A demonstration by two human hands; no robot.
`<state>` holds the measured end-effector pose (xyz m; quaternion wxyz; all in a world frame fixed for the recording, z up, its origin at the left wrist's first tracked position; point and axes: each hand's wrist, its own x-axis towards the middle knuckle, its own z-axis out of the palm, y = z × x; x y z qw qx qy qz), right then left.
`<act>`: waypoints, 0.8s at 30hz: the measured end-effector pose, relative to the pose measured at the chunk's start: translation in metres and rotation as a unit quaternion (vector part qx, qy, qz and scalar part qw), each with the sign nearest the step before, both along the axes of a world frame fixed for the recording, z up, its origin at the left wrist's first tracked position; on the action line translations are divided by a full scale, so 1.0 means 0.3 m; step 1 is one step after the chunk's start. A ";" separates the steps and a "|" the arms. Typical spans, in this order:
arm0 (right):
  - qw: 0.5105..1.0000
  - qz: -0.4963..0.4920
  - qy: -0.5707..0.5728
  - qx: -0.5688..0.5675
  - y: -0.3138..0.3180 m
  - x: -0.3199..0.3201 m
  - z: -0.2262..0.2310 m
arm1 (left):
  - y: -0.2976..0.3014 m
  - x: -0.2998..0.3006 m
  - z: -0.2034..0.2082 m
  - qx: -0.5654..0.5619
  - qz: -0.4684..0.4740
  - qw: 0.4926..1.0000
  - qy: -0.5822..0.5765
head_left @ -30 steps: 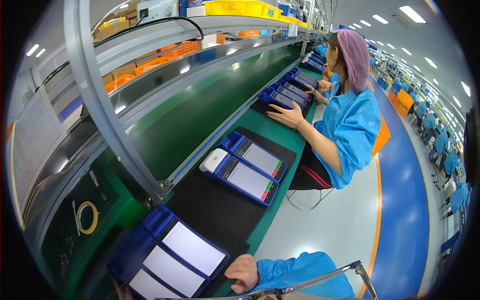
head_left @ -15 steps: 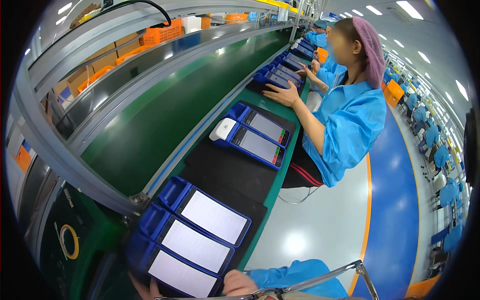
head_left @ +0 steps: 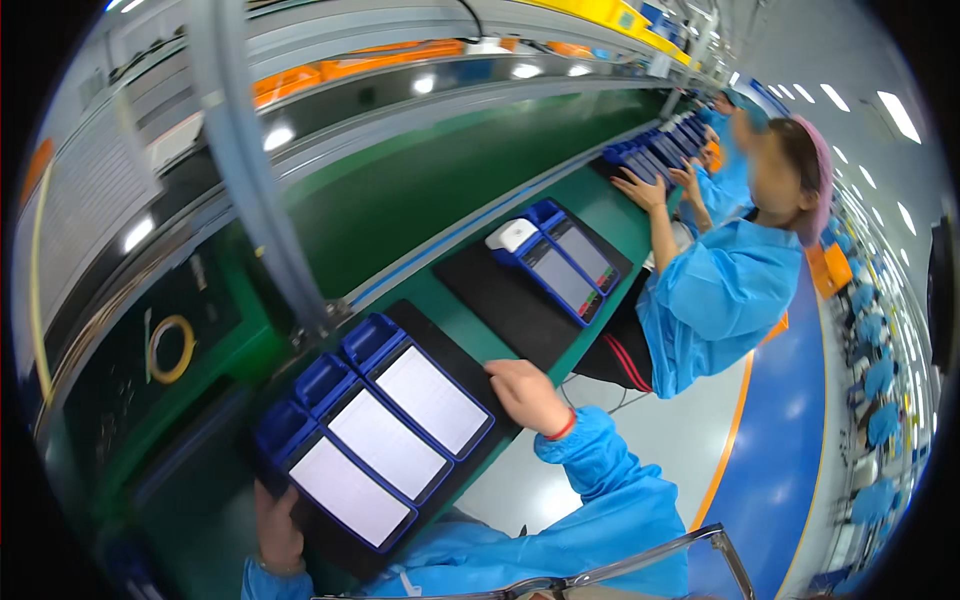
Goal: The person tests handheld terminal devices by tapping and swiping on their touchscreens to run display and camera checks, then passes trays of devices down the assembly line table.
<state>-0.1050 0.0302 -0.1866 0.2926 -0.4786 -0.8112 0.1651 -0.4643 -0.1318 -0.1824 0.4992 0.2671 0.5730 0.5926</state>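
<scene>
Three blue handheld payment terminals [head_left: 388, 447] lie side by side with white lit screens on a black mat [head_left: 330, 545] in front of me. My right hand [head_left: 530, 397], with a red band at the wrist, is at the mat's right edge. Its fingers are bent down on that edge. At the mat's left edge, beside the leftmost terminal, my left hand [head_left: 278, 528] is closed around the border; part of its fingers is hidden. Farther along, two more terminals [head_left: 575, 265] rest on a second black mat [head_left: 490, 300]; one has a white top.
A co-worker [head_left: 720, 290] in blue with a pink cap handles more terminals [head_left: 650, 155] farther down the green bench. A metal post [head_left: 262, 170] rises behind my terminals. A yellow tape roll [head_left: 172, 348] lies at left. A blue floor lane [head_left: 760, 450] runs at right.
The near mat with its three terminals has come away from the second mat, opening a green gap. My right hand moved from the near corner to the right edge. The view has turned.
</scene>
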 end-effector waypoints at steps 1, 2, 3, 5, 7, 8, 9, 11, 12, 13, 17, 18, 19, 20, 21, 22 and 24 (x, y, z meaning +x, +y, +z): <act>0.999 0.028 -0.010 0.036 0.001 -0.046 -0.007 | -0.008 -0.001 0.015 -0.008 0.003 1.000 -0.003; 0.999 0.040 -0.009 0.036 0.007 -0.074 0.001 | -0.017 0.006 0.030 0.013 -0.014 1.000 -0.013; 0.999 0.031 -0.022 -0.024 0.017 -0.095 0.017 | -0.041 0.009 0.032 0.014 -0.005 1.000 -0.012; 0.990 0.007 -0.002 -0.141 0.055 -0.126 0.023 | -0.083 0.001 0.007 0.010 0.033 0.998 -0.046; 0.977 0.045 0.013 -0.207 0.100 -0.154 0.023 | -0.150 -0.024 -0.043 -0.039 0.084 0.991 -0.092; 0.956 0.072 0.005 -0.285 0.117 -0.166 0.001 | -0.181 -0.030 -0.082 -0.094 0.131 0.977 -0.141; 0.959 0.040 -0.022 -0.280 0.109 -0.185 -0.024 | -0.195 -0.033 -0.125 -0.098 0.125 0.969 -0.190; 0.966 0.011 0.014 -0.259 0.094 -0.181 -0.042 | -0.184 0.062 0.011 -0.084 0.106 0.967 -0.214; 0.967 0.005 0.022 -0.255 0.091 -0.171 -0.032 | -0.184 0.095 0.064 -0.073 0.093 0.965 -0.233; 0.974 0.009 0.022 -0.225 0.089 -0.150 -0.011 | -0.176 0.109 0.060 -0.074 0.083 0.961 -0.254; 0.992 -0.024 0.016 -0.126 0.110 0.055 0.111 | -0.074 0.256 0.130 0.002 -0.004 0.967 -0.255; 0.993 -0.048 0.015 -0.104 0.128 0.115 0.143 | -0.023 0.287 0.136 0.016 -0.040 0.959 -0.281; 0.994 -0.060 0.005 -0.089 0.156 0.170 0.176 | 0.017 0.325 0.157 0.010 -0.045 0.955 -0.293; 0.991 -0.060 -0.015 -0.115 0.187 0.218 0.237 | 0.061 0.364 0.180 0.014 -0.060 0.948 -0.312; 0.993 -0.069 -0.051 -0.075 0.215 0.280 0.274 | 0.107 0.399 0.184 0.006 -0.066 0.940 -0.336; 0.992 -0.035 -0.117 -0.020 0.235 0.302 0.362 | 0.151 0.427 0.190 -0.019 -0.076 0.926 -0.371; 0.976 -0.171 -0.118 -0.065 0.302 0.425 0.415 | 0.241 0.515 0.211 0.009 -0.131 0.912 -0.390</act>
